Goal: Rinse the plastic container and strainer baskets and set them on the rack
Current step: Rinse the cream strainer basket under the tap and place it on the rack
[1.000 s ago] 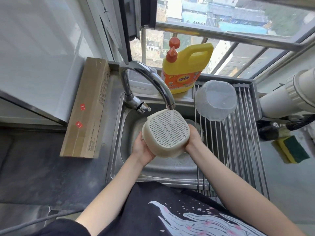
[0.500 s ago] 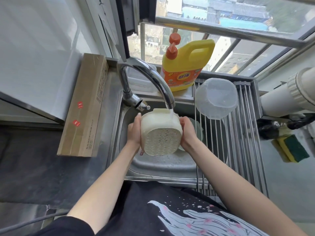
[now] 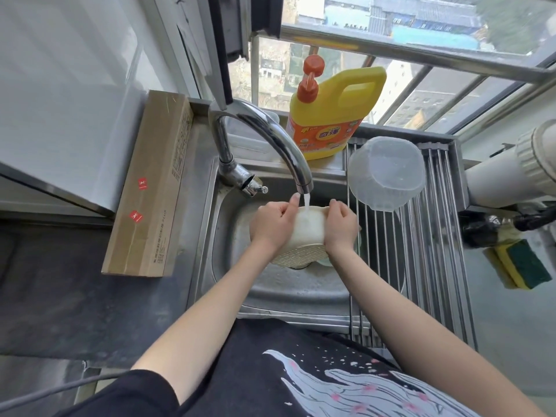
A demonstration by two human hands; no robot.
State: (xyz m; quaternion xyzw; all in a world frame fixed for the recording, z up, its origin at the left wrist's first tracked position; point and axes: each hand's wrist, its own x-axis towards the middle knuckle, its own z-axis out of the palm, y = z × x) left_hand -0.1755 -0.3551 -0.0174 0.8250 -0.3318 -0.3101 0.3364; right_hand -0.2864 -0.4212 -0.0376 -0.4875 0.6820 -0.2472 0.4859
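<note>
Head cam: both hands, left hand (image 3: 272, 224) and right hand (image 3: 341, 225), are clamped on the sides of the cream strainer basket (image 3: 307, 236) right under the faucet (image 3: 270, 139), water hitting it. Looks light and stiff but wet-slick, so I'd grab it by the rim. The clear plastic container (image 3: 388, 173) sits upside down on the rack (image 3: 433, 266), right of the faucet.

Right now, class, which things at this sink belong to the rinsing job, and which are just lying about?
Job: strainer basket held in left hand and right hand, running faucet, clear container, rack.

Lying about: detergent bottle, cardboard box, sponge.
</note>
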